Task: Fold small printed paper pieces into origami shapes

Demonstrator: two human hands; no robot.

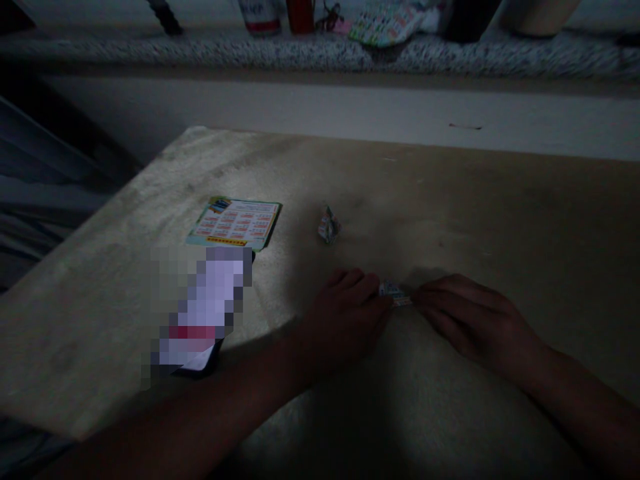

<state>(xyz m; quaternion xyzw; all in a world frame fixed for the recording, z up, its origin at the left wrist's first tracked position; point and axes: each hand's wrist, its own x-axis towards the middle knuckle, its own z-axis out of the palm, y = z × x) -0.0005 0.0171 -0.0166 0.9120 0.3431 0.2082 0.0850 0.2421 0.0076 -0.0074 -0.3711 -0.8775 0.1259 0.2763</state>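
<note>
A small piece of folded printed paper [395, 294] lies on the table, pinched between my two hands. My left hand [347, 310] is closed on its left end, fingers curled and thumb pressed along it. On the right end, the fingertips of my right hand [470, 317] are pressed together. Beyond my left hand stands a small folded paper shape [329, 225], touched by neither hand. A printed card with rows of red and white boxes [235, 222] lies flat at the left.
A phone with a blurred, lit screen [210, 307] lies left of my left forearm, just below the card. Behind the wooden table [400, 193], a speckled stone ledge [200, 53] holds containers and a crumpled colourful packet [387, 25].
</note>
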